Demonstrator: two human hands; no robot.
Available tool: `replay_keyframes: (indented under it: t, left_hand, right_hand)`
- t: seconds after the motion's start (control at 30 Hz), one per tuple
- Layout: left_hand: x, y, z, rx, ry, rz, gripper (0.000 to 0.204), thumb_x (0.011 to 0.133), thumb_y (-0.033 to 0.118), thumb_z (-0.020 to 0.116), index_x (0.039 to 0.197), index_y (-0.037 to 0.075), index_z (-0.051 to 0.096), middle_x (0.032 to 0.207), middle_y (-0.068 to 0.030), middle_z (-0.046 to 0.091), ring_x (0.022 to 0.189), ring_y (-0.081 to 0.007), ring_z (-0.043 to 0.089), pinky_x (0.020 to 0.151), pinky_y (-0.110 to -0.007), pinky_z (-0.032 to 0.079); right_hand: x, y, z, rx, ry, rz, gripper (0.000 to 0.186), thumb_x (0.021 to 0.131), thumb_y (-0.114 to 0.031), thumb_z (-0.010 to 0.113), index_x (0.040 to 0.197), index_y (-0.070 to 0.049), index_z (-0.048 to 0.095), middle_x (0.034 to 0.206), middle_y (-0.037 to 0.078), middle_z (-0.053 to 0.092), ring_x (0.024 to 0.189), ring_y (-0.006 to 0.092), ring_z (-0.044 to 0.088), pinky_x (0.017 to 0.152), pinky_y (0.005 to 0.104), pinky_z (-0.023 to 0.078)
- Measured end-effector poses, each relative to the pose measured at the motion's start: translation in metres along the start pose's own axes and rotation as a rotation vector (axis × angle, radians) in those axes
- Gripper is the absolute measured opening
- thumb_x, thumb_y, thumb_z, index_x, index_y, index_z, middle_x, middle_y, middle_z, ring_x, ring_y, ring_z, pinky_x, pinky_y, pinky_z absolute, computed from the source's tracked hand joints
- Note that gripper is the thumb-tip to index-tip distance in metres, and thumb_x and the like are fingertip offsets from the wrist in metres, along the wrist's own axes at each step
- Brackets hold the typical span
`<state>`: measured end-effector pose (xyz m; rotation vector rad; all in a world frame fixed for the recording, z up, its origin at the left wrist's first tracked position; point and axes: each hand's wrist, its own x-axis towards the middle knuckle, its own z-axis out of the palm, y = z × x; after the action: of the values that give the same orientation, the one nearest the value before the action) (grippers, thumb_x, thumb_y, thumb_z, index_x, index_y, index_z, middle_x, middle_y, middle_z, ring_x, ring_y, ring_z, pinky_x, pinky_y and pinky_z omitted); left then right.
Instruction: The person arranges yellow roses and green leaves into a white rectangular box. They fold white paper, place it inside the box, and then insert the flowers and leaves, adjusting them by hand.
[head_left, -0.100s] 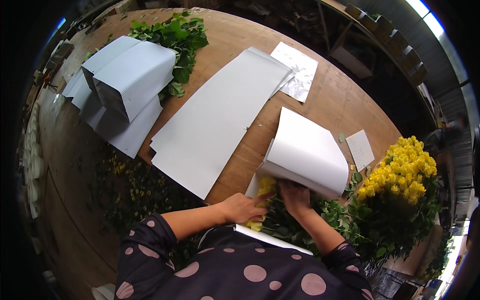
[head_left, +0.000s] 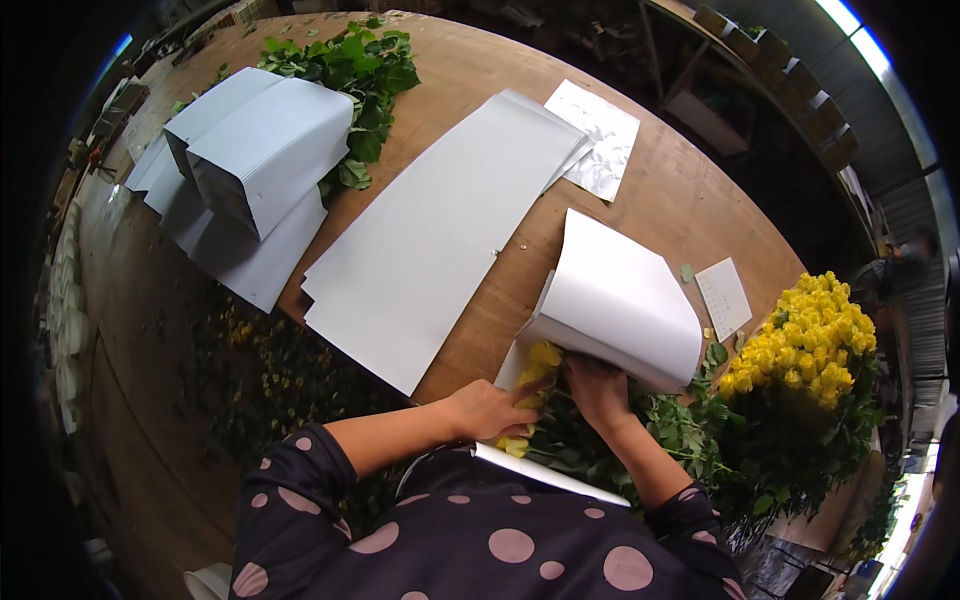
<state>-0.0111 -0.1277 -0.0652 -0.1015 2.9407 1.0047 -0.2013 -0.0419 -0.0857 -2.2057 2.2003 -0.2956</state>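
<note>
Yellow roses [head_left: 541,362] lie at the near table edge, their leafy stems [head_left: 565,432] running off to the right. My left hand [head_left: 484,408] rests against the blooms, its fingers stretched out and apart among them. On the stem side is my right hand [head_left: 598,394], close under the curled edge of a white cardboard sheet [head_left: 622,300]. Its fingers are mostly hidden, so what it grips does not show. The sheet arches over beyond both hands. Between the roses and my body runs another white sheet edge [head_left: 545,474].
Flat white cardboard sheets [head_left: 440,240] lie mid-table beside a crumpled silvery-white sheet [head_left: 597,140]. A cardboard-wrapped bundle [head_left: 270,140] with green leaves [head_left: 350,80] occupies the far left. Many yellow roses [head_left: 805,340] stand at right, near a small white card [head_left: 724,297].
The view has shifted very slightly. My left fingers and the uppermost yellow bloom have moved a little relative to each other; my right hand stays by the cardboard edge.
</note>
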Motion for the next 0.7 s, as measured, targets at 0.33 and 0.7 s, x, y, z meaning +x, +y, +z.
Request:
replay_keyframes:
  t: [0.33,0.7]
  left_hand:
    - [0.009,-0.007,-0.003,0.013,-0.118,0.017,0.022,0.075,0.033,0.056,0.092,0.019,0.054,0.135,-0.0065,0.026,0.066,-0.0262,0.06,0.05,-0.036,0.049]
    - [0.01,-0.008,0.0,0.034,-0.015,0.075,0.029,0.075,0.034,0.055,0.1,0.021,0.054,0.128,-0.0082,0.032,0.059,-0.025,0.056,0.051,-0.035,0.046]
  right_hand:
    - [-0.002,-0.007,-0.004,-0.079,-0.12,0.059,0.021,0.07,-0.01,0.048,0.087,-0.003,0.057,0.088,0.013,0.057,0.087,0.0283,0.054,0.08,0.0387,0.042]
    - [-0.007,-0.023,-0.005,-0.059,-0.203,0.229,0.022,0.071,-0.008,0.047,0.09,-0.002,0.053,0.087,0.016,0.054,0.056,0.0258,0.058,0.048,0.0346,0.048]
